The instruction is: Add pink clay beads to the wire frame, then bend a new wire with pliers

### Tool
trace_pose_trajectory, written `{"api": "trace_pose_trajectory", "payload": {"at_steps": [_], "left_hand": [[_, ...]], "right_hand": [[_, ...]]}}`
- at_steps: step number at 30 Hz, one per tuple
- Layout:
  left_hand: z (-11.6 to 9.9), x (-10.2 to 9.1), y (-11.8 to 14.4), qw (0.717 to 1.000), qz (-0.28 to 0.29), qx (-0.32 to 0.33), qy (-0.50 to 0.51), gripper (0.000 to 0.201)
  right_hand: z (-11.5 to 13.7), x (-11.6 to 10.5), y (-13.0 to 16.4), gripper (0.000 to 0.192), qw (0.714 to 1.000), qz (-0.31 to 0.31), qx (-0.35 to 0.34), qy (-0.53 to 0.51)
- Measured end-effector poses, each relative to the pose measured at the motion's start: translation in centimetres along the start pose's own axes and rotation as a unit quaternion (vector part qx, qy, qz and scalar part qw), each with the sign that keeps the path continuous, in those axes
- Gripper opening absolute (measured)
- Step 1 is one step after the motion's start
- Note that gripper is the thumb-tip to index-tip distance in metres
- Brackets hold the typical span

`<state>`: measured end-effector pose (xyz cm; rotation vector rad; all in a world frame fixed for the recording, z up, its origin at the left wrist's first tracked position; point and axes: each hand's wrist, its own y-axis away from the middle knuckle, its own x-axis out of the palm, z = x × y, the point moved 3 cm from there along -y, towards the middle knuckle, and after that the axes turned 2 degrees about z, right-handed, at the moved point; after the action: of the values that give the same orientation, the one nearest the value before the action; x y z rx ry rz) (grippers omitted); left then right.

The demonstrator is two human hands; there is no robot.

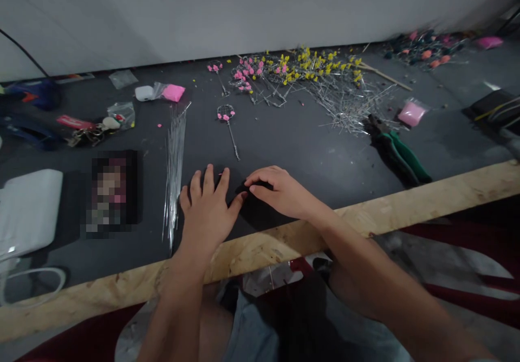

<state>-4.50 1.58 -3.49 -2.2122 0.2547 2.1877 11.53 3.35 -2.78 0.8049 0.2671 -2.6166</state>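
Note:
My left hand (pixel 208 206) lies flat on the dark tabletop (pixel 309 150) near its front edge, fingers spread and pointing away from me. My right hand (pixel 277 191) rests beside it, fingers curled down onto a small dark patch of the surface, touching the left thumb. A tiny pink speck shows between the fingertips; whether either hand holds it is unclear. A bundle of thin silver wires (pixel 174 161) lies just left of my left hand. A wire loop with pink beads (pixel 227 118) lies a little beyond the hands.
Piles of wire stems with pink and yellow beads (pixel 309 72) lie at the back. Green-handled pliers (pixel 400 153) sit at the right, near a pink clay bag (pixel 411 114). Another pink bag (pixel 173 92), keys (pixel 87 134) and a white pouch (pixel 28 210) are at the left. A raw wooden edge (pixel 426 199) borders the table.

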Motion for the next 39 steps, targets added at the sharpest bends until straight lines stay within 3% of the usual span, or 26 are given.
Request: {"api": "trace_pose_trajectory", "payload": {"at_steps": [10,17,24,32,39], "left_hand": [[-0.3,-0.3,0.9,1.0,-0.002,0.018,0.001,0.055],[-0.4,0.1,-0.3,1.0,-0.002,0.007,0.007,0.056],[-0.5,-0.3,0.9,1.0,0.001,0.023,-0.006,0.054],[-0.1,0.0,-0.3,1.0,0.01,0.023,0.001,0.054],[-0.2,-0.4,1.4,0.999,0.003,0.044,-0.006,0.051]], "right_hand": [[-0.1,0.1,-0.1,0.017,1.0,-0.001,0.001,0.002],[-0.1,0.2,0.0,0.017,1.0,0.002,0.008,0.002],[0.1,0.1,0.0,0.017,1.0,-0.002,0.003,-0.001],[-0.1,0.1,0.0,0.017,1.0,0.002,0.012,-0.005],[0.0,0.1,0.0,0.017,1.0,-0.002,0.007,-0.002]]}}
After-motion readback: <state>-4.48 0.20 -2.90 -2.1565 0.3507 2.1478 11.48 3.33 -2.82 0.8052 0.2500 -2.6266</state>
